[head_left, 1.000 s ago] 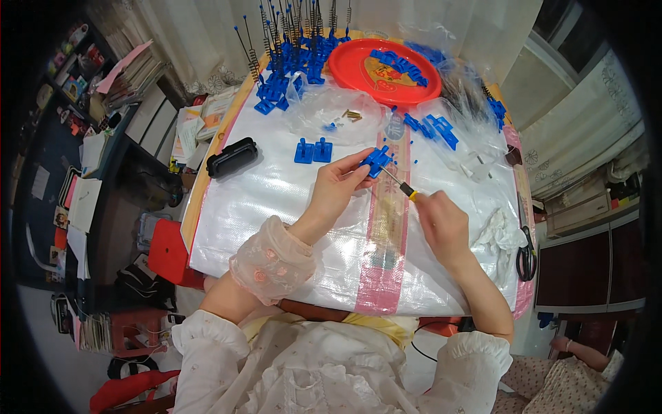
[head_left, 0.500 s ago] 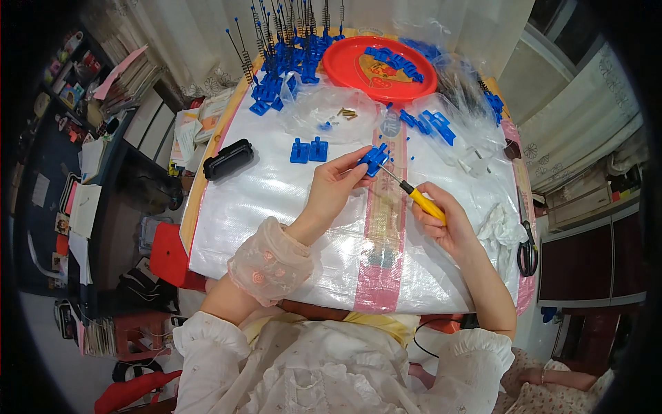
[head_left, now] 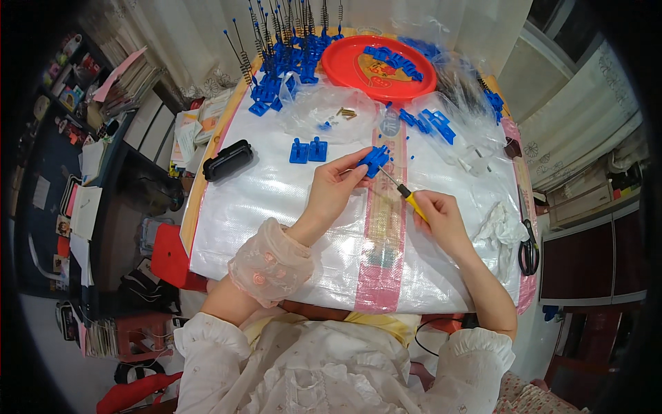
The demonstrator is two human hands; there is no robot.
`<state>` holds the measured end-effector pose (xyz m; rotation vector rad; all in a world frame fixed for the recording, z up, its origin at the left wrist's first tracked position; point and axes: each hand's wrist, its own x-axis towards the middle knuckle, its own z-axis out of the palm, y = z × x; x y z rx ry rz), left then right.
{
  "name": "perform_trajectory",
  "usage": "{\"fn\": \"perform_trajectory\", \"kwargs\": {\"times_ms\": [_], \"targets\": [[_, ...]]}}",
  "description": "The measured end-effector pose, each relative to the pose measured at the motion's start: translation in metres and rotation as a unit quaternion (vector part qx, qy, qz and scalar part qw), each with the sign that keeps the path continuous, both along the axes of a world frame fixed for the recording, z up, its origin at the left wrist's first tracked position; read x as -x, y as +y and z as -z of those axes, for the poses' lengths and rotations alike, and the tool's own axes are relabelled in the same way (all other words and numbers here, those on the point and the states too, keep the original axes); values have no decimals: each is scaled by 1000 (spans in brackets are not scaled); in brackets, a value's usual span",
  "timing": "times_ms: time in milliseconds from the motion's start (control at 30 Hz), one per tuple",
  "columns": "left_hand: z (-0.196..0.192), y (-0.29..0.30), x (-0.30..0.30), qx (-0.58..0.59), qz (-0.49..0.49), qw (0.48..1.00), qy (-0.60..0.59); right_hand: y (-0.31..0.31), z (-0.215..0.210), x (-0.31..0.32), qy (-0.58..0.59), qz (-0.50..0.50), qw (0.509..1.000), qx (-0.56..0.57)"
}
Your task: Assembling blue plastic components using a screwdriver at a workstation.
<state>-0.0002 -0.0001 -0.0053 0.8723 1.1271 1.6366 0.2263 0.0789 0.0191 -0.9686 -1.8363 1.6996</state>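
Over the middle of the table, my left hand (head_left: 338,178) pinches a small blue plastic part (head_left: 374,161) between thumb and fingers. My right hand (head_left: 441,217) is closed round the yellow handle of a screwdriver (head_left: 415,202). The metal shaft slants up to the left, and its tip meets the right side of the blue part; a screw there is too small to make out. Left of the held part, two blue square pieces with upright pegs (head_left: 308,151) stand on the white sheet. Beyond them, brass-coloured screws (head_left: 347,113) lie on a clear plastic bag (head_left: 310,110).
A red tray (head_left: 331,69) with blue parts stands at the back, beside many blue bases with black springs (head_left: 289,55). A black case (head_left: 228,160) lies at left. Plastic bags (head_left: 462,103), crumpled white tissue (head_left: 502,228) and black-handled scissors (head_left: 528,255) are at right.
My right hand has turned and shifted its grip on the screwdriver, covering more of the yellow handle. My left hand and the blue part have barely moved. At lower right, another person's arm has left view.
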Motion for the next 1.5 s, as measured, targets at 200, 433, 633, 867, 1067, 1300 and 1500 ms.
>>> {"fn": "perform_trajectory", "kwargs": {"times_ms": [200, 433, 633, 867, 1067, 1300, 1500], "targets": [[-1, 1, 0, 9, -5, 1000, -4, -3, -16, 2, 75, -15, 969, 235], [0, 0, 2, 30, -9, 999, -4, -12, -1, 6, -27, 47, 951, -304], [2, 0, 3, 27, -7, 1000, -5, -6, -8, 1, -117, 4, 984, -134], [0, 1, 3, 34, -15, 999, -2, -14, -2, 8, -45, 35, 948, -313], [2, 0, 5, 52, -13, 999, -3, -15, -17, 7, -113, 48, 769, -627], [4, 2, 6, 57, -6, 998, -21, -15, -17, 4, -164, 33, 721, -672], [5, 1, 8, 56, -10, 997, -49, -18, -20, 7, -126, 8, 672, -730]]}}
